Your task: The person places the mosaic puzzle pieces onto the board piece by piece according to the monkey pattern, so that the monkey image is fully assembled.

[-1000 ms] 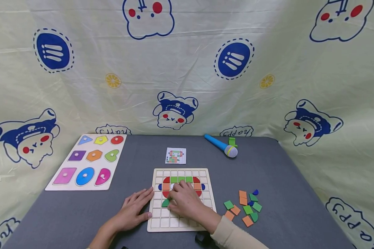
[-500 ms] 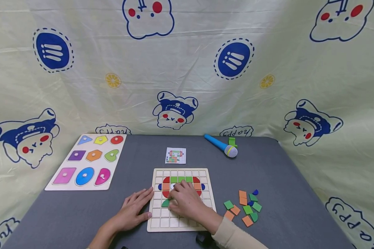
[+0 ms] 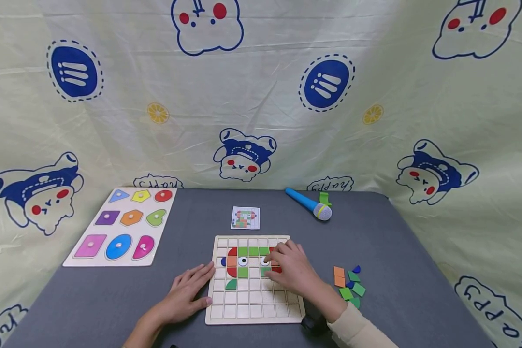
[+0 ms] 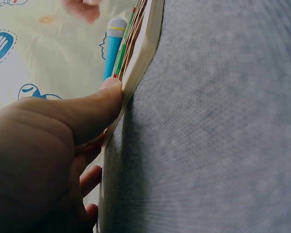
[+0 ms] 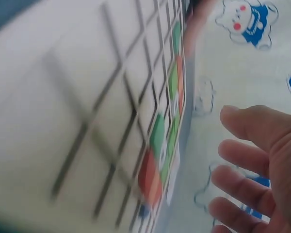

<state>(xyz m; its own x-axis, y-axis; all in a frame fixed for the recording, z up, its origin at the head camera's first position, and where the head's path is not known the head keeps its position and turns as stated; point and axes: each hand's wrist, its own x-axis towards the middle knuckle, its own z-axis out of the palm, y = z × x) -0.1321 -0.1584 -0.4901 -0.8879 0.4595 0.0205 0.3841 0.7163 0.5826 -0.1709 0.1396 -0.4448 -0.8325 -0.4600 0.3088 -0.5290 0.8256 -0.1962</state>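
Observation:
A pale wooden grid board (image 3: 243,311) lies in the middle of the table, with coloured tiles forming a face-like pattern. My left hand (image 3: 187,295) rests at its left edge, fingers extended; in the left wrist view the thumb touches the board's side (image 4: 148,46). Over the pattern's right part is my right hand (image 3: 297,270), covering some red and orange tiles. Its fingers (image 5: 242,158) look loosely spread and hold nothing in the right wrist view. A round eye tile (image 3: 242,261) shows on the left, with a green quarter-round tile (image 3: 231,284) below it.
Loose orange tiles (image 3: 339,276), plus green and blue ones, lie right of the board, partly behind the right forearm. A pattern card (image 3: 245,218) and a blue toy microphone (image 3: 306,202) lie beyond it. A shape puzzle board (image 3: 128,227) sits at the left.
My right hand has moved right across the board from the pattern's middle, uncovering the left eye tile and green tiles. The left hand stays at the board's edge.

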